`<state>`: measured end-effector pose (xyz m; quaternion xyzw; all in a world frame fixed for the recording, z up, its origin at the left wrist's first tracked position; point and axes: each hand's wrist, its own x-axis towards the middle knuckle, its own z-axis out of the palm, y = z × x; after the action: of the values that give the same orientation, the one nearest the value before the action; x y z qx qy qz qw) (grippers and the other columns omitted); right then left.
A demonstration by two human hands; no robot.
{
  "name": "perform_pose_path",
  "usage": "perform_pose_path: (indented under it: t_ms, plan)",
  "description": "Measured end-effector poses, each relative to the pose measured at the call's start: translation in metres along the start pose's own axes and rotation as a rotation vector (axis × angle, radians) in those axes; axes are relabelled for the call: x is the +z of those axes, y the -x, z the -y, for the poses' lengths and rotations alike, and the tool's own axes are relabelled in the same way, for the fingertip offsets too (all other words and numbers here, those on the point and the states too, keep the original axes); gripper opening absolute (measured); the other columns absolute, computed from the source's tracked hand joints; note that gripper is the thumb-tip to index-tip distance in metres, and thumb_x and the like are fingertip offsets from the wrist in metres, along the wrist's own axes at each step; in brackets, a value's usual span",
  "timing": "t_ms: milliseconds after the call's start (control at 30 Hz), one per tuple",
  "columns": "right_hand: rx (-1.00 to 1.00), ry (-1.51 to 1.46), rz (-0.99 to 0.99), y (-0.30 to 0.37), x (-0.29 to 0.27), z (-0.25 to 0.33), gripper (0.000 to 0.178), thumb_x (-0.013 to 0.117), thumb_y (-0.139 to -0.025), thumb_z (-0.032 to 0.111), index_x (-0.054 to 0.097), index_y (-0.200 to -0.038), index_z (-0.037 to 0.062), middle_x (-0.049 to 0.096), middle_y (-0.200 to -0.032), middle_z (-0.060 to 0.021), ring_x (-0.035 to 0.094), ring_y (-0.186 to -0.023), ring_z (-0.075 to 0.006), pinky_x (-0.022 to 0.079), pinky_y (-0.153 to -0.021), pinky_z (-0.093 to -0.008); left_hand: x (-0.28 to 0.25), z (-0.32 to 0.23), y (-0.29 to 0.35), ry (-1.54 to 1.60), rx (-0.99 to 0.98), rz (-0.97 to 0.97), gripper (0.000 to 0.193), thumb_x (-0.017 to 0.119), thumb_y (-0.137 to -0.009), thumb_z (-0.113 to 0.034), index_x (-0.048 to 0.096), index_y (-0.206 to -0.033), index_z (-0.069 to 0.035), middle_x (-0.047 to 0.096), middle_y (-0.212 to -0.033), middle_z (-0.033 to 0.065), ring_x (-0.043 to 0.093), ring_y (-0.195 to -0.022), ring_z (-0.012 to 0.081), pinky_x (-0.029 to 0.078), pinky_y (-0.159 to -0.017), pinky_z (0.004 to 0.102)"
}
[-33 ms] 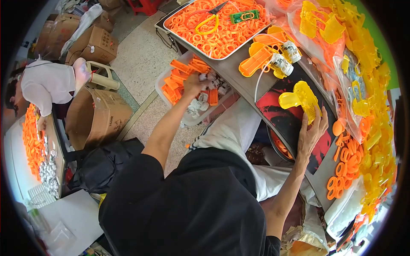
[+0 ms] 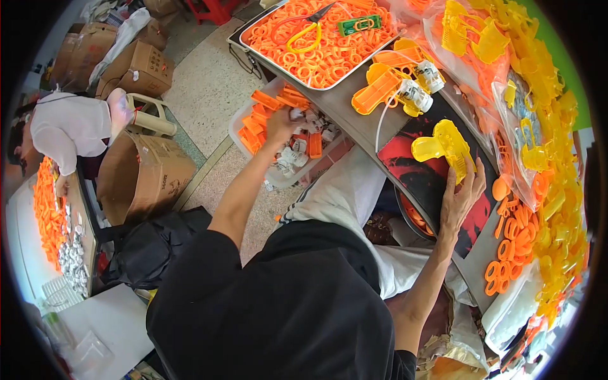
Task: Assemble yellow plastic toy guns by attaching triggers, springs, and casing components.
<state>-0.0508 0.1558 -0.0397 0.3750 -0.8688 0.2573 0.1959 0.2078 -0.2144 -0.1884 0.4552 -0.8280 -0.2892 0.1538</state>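
My left hand (image 2: 282, 128) reaches down into a clear plastic bin (image 2: 235, 131). Its fingers are bent among small white parts (image 2: 290, 159) and orange plastic pieces (image 2: 260, 118); whatever is between the fingertips is too hidden to name. On a black and red mat (image 2: 411, 149) at the table edge, my right hand (image 2: 461, 195) grips the near end of a translucent yellow plastic shell (image 2: 443, 144) between thumb and fingers. Beyond the mat lie orange and yellow shells (image 2: 376, 88) with white mechanisms (image 2: 416, 98) fitted to them.
A tray (image 2: 337, 81) of orange rings holds scissors (image 2: 306, 33) and a green piece (image 2: 360, 25). Yellow parts (image 2: 560, 234) and orange rings (image 2: 497, 277) are heaped along the right. At left, a person (image 2: 75, 126) works beside an open carton (image 2: 151, 171).
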Motion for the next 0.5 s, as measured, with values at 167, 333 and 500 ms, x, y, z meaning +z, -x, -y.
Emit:
perform_pose_path:
  t_ms: [167,333,500]
  plan:
    - [-0.002,-0.039,-0.056,-0.001,-0.006,0.003,0.038,0.066,-0.101,0.022,0.061,-0.135,0.0072,0.049,-0.149,-0.0154,0.044,-0.138,-0.035,0.036,-0.115,-0.0464,-0.094,-0.033,0.031,0.779,-0.083,0.194,0.04,0.073,-0.093,-0.024,0.065,-0.123,0.001,0.075,-0.109,0.0121,0.073,-0.098,0.0209,0.057,-0.083,0.0336]
    - [-0.011,-0.077,-0.084,-0.006,-0.005,0.004,0.033,0.066,-0.1,0.018,0.064,-0.131,0.0071,0.055,-0.144,-0.0135,0.048,-0.134,-0.0336,0.039,-0.113,-0.0453,-0.092,-0.008,0.033,0.918,-0.333,0.09,0.041,0.063,-0.101,-0.018,0.055,-0.136,0.002,0.071,-0.121,0.0129,0.071,-0.106,0.0196,0.058,-0.091,0.0339]
    - [0.007,-0.124,-0.107,-0.003,-0.006,0.001,0.03,0.066,-0.099,0.014,0.067,-0.129,0.0077,0.058,-0.14,-0.013,0.051,-0.131,-0.0319,0.041,-0.111,-0.0441,-0.105,-0.013,0.029,1.442,-0.229,0.09,0.042,0.057,-0.104,-0.021,0.05,-0.14,-0.001,0.069,-0.123,0.0155,0.07,-0.106,0.0233,0.058,-0.092,0.0392]
